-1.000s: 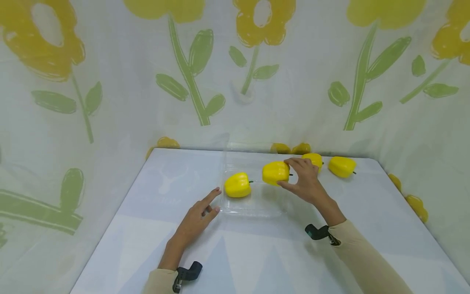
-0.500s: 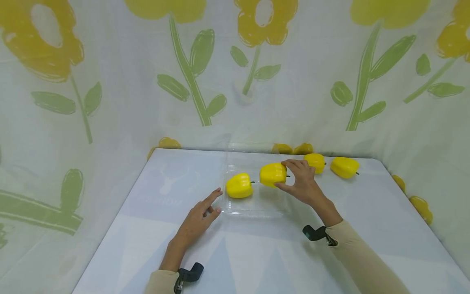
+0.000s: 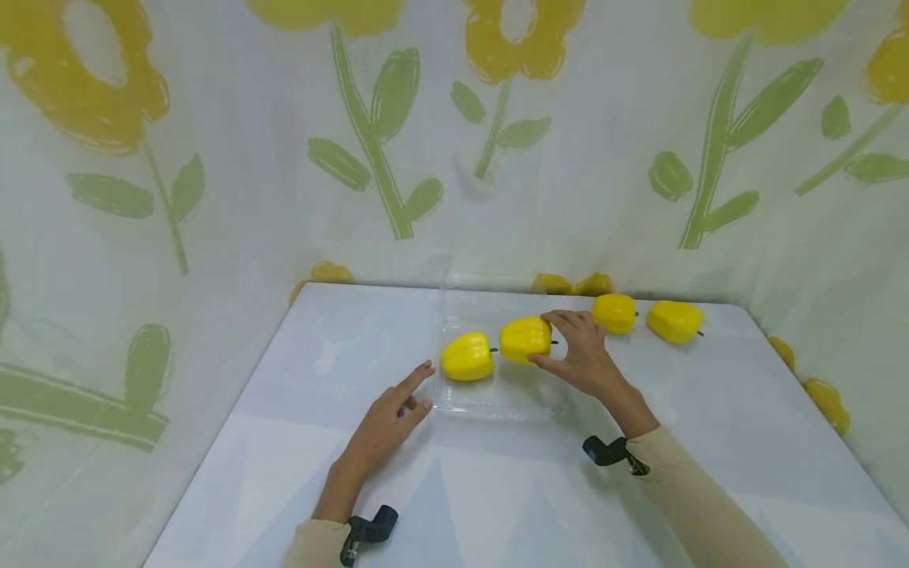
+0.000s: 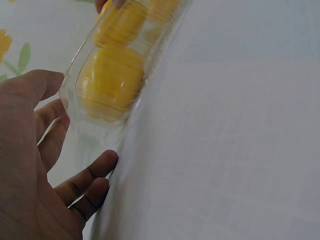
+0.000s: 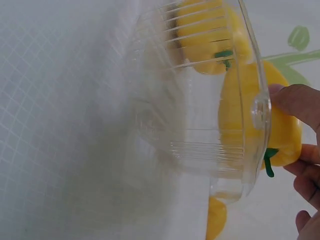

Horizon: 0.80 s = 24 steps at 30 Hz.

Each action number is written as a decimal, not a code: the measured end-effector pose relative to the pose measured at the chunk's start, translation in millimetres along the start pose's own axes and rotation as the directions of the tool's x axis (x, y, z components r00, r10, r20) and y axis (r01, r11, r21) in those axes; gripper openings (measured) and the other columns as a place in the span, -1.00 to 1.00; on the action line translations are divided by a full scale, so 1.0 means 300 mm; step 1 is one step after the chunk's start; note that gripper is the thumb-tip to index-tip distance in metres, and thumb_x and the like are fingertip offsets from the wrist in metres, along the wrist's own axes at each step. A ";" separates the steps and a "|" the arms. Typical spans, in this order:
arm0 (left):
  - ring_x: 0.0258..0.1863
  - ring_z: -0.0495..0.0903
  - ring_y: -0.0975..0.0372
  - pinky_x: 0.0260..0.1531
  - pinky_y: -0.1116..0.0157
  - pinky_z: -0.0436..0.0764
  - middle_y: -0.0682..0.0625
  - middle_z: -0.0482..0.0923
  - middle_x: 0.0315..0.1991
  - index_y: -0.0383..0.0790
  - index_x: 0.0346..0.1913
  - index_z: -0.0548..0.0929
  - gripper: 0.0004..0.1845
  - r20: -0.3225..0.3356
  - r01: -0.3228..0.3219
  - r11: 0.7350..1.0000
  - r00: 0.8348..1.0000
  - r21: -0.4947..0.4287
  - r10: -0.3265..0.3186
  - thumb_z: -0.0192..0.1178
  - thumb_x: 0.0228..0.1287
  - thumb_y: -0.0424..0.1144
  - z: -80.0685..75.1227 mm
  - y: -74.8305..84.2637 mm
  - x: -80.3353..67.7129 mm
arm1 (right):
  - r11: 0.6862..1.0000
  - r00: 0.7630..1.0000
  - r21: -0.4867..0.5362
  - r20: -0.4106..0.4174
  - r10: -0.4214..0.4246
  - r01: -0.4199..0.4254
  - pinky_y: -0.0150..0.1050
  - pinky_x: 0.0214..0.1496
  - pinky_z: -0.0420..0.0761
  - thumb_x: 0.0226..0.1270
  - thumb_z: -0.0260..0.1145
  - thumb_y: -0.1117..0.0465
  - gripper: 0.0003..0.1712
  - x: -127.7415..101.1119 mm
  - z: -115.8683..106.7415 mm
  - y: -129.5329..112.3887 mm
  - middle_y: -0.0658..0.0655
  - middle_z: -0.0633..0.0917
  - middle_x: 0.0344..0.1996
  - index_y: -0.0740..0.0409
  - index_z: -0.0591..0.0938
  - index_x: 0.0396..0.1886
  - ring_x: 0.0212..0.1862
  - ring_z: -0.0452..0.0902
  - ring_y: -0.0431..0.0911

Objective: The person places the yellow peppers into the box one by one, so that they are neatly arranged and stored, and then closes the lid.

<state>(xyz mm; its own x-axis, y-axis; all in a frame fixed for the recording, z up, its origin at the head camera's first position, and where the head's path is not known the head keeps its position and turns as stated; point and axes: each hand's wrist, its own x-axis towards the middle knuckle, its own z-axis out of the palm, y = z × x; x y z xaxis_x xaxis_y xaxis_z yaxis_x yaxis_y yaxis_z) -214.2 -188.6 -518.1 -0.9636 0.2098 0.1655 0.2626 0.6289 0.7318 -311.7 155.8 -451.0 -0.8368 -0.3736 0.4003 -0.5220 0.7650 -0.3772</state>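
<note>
A clear plastic tray lies mid-table with one yellow pepper in its left part. My right hand grips a second yellow pepper by its stem end, holding it over the tray right beside the first. In the right wrist view my fingers pinch this pepper behind the tray's rim. My left hand lies flat on the table, its straight fingers touching the tray's left front corner. The left wrist view shows those fingers by the tray wall and the pepper inside.
Two more yellow peppers lie on the white table at the back right. Flower-print cloth walls close in the back and both sides. A third pepper shows low in the right wrist view.
My right hand has carried its pepper a little to the left, closer to the pepper in the tray. The left hand has stayed in place.
</note>
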 end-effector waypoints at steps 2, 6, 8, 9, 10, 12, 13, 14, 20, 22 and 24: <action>-0.20 0.42 0.26 -0.16 0.16 0.47 0.24 0.48 0.22 0.35 0.54 0.22 -0.38 0.001 0.003 1.000 1.000 0.000 -0.003 0.04 0.48 0.20 -0.003 -0.002 0.001 | 1.000 1.000 -0.001 0.003 -0.002 0.002 0.15 0.04 0.16 0.04 0.62 -0.05 -0.18 0.004 0.003 -0.002 0.24 0.52 0.23 0.16 0.54 0.26 0.20 0.26 0.16; -0.18 0.43 0.26 -0.15 0.15 0.47 0.33 0.39 0.33 0.37 0.54 0.21 -0.37 0.010 0.007 1.000 1.000 -0.012 -0.006 0.03 0.47 0.23 -0.004 -0.007 0.004 | 1.000 1.000 0.004 0.009 0.002 -0.002 0.15 0.06 0.17 0.03 0.63 -0.05 -0.18 0.007 0.009 -0.003 0.26 0.52 0.22 0.18 0.54 0.25 0.19 0.26 0.16; -0.18 0.44 0.27 -0.15 0.15 0.48 0.39 0.32 0.38 0.36 0.54 0.21 -0.37 0.012 0.004 1.000 1.000 -0.016 -0.004 0.04 0.47 0.23 -0.004 -0.008 0.005 | 1.000 1.000 0.010 0.013 0.006 -0.006 0.16 0.07 0.17 0.03 0.63 -0.04 -0.18 0.008 0.013 -0.005 0.26 0.52 0.22 0.19 0.54 0.25 0.19 0.26 0.16; -0.18 0.44 0.27 -0.15 0.15 0.48 0.41 0.31 0.38 0.35 0.54 0.21 -0.37 0.012 0.006 1.000 1.000 -0.017 -0.006 0.04 0.47 0.22 -0.004 -0.008 0.004 | 1.000 1.000 0.012 0.016 0.007 -0.008 0.16 0.07 0.18 0.03 0.63 -0.04 -0.18 0.009 0.015 -0.005 0.26 0.52 0.22 0.19 0.54 0.25 0.19 0.26 0.17; -0.17 0.44 0.27 -0.14 0.16 0.48 0.44 0.28 0.39 0.35 0.54 0.21 -0.37 0.014 0.007 1.000 1.000 -0.015 -0.007 0.04 0.47 0.22 -0.003 -0.008 0.004 | 1.000 1.000 0.015 0.017 0.010 -0.010 0.16 0.07 0.18 0.03 0.63 -0.04 -0.18 0.008 0.015 -0.005 0.26 0.52 0.22 0.19 0.54 0.25 0.19 0.26 0.17; -0.17 0.44 0.28 -0.14 0.16 0.48 0.48 0.25 0.39 0.35 0.54 0.22 -0.37 0.012 0.007 1.000 1.000 -0.011 -0.007 0.05 0.47 0.21 -0.002 -0.006 0.004 | 1.000 1.000 0.017 0.021 0.014 -0.015 0.16 0.08 0.17 0.04 0.62 -0.04 -0.18 0.008 0.016 -0.005 0.25 0.52 0.23 0.18 0.54 0.25 0.19 0.26 0.16; -0.17 0.44 0.28 -0.14 0.16 0.48 0.49 0.24 0.39 0.35 0.54 0.22 -0.37 0.011 0.008 1.000 1.000 -0.009 -0.008 0.05 0.47 0.21 -0.002 -0.006 0.004 | 1.000 1.000 0.018 0.023 0.015 -0.016 0.17 0.09 0.17 0.04 0.62 -0.04 -0.18 0.008 0.017 -0.005 0.25 0.52 0.23 0.18 0.53 0.26 0.19 0.26 0.16; -0.17 0.44 0.28 -0.14 0.16 0.48 0.50 0.24 0.38 0.35 0.54 0.22 -0.37 0.010 0.009 1.000 1.000 -0.007 -0.009 0.05 0.47 0.21 -0.001 -0.006 0.003 | 1.000 1.000 0.017 0.025 0.019 -0.020 0.17 0.10 0.17 0.04 0.62 -0.04 -0.18 0.008 0.017 -0.005 0.25 0.52 0.23 0.18 0.53 0.26 0.19 0.26 0.16; -0.17 0.43 0.27 -0.13 0.15 0.48 0.43 0.30 0.38 0.36 0.54 0.21 -0.37 0.011 0.014 1.000 1.000 -0.006 -0.014 0.04 0.47 0.22 0.000 -0.007 0.005 | 0.999 0.999 0.022 0.031 0.039 -0.039 0.20 0.15 0.15 0.05 0.62 -0.04 -0.19 0.004 0.022 -0.005 0.24 0.52 0.24 0.17 0.54 0.25 0.20 0.26 0.15; -0.17 0.43 0.27 -0.12 0.15 0.48 0.42 0.30 0.38 0.36 0.54 0.21 -0.37 0.011 0.014 1.000 1.000 -0.007 -0.014 0.04 0.47 0.21 0.001 -0.007 0.005 | 0.999 0.999 0.023 0.034 0.042 -0.043 0.21 0.16 0.13 0.05 0.62 -0.04 -0.19 0.001 0.024 -0.003 0.24 0.52 0.24 0.17 0.54 0.26 0.20 0.26 0.15; -0.17 0.43 0.27 -0.12 0.15 0.48 0.43 0.30 0.38 0.36 0.54 0.21 -0.37 0.009 0.013 1.000 1.000 -0.010 -0.013 0.06 0.48 0.19 0.002 -0.008 0.006 | 0.998 0.998 0.024 0.040 0.049 -0.050 0.22 0.16 0.12 0.05 0.62 -0.04 -0.19 -0.002 0.026 -0.001 0.24 0.52 0.24 0.17 0.54 0.26 0.20 0.26 0.15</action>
<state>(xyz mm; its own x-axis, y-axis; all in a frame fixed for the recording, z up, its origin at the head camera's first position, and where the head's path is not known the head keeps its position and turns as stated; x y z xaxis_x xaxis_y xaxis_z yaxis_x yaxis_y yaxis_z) -216.4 -189.4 -519.9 -0.9666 0.2081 0.1498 0.2491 0.6240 0.7406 -312.3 151.5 -457.7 -0.8671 -0.3566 0.3479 -0.4838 0.7695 -0.4169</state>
